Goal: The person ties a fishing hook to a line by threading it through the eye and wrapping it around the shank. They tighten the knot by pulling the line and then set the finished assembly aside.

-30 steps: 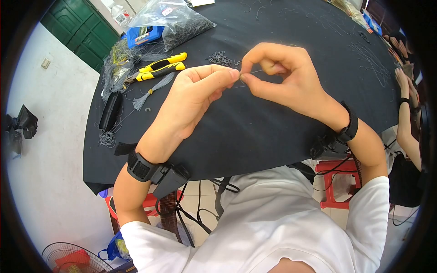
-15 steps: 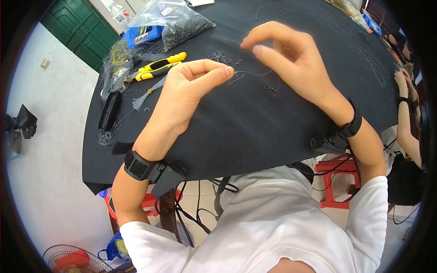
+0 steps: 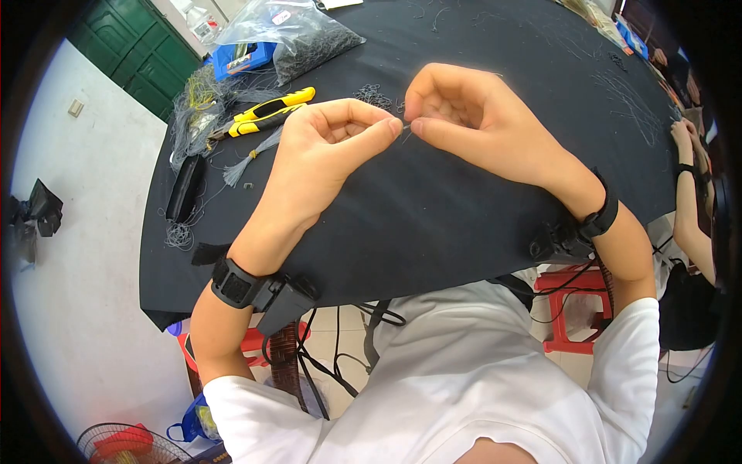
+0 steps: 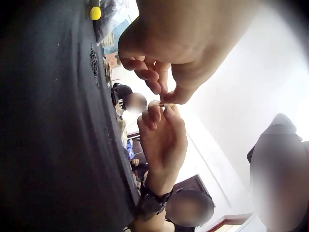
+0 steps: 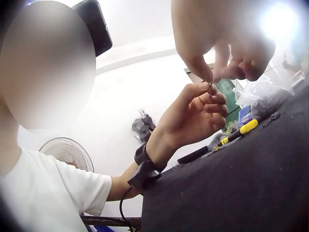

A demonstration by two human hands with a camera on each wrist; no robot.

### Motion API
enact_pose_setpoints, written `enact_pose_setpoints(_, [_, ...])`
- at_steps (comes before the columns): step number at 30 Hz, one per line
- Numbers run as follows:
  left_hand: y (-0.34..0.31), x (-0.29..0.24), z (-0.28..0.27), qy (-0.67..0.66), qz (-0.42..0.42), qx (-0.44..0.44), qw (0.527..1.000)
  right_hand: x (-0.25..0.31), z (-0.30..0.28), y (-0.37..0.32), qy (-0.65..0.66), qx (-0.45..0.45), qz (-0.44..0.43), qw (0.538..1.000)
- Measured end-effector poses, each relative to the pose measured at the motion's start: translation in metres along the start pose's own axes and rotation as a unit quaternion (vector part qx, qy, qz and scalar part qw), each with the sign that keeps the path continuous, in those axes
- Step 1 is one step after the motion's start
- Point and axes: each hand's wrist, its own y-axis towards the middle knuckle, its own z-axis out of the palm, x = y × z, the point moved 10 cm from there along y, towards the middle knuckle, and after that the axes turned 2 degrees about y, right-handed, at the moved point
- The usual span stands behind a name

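Note:
Over the black-covered table, the left hand (image 3: pixel 313 158) pinches a tiny dark piece with a thin line (image 3: pixel 406 138) between thumb and forefinger; what the piece is cannot be told. Close against it, the right hand (image 3: pixel 495 127) has thumb and forefinger at the same spot, pinching the line, its other fingers curled. In the right wrist view a small dark piece (image 5: pixel 210 87) shows at the fingertips of the left hand (image 5: pixel 190 116), below the right hand (image 5: pixel 217 38). The left wrist view shows the fingertips of both hands meeting. Behind them lies a small pile of dark hooks (image 3: pixel 372 96).
Yellow-black pliers (image 3: pixel 270 112), a tied bundle of line (image 3: pixel 251 161), a black case (image 3: pixel 185 189) and tangled line lie at the left. A plastic bag of dark pieces (image 3: pixel 317 50) and a blue box (image 3: pixel 241 60) stand behind. Loose lines (image 3: pixel 630 104) lie at the right.
The right hand moved away from the left, with a dark hook shape visible below it, then came back to the left fingertips. The left hand shifted only slightly.

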Motion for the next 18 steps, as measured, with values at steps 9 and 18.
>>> enact_pose_setpoints(9, [0.0, 0.001, 0.001, -0.005, -0.011, 0.006, 1.0, 0.035, -0.01, -0.004, -0.195, -0.06, -0.143, 0.968])
enact_pose_setpoints(18, [0.0, 0.004, 0.005, 0.018, -0.026, 0.03, 0.999, 0.01, -0.006, 0.002, -0.064, -0.003, -0.029, 0.998])
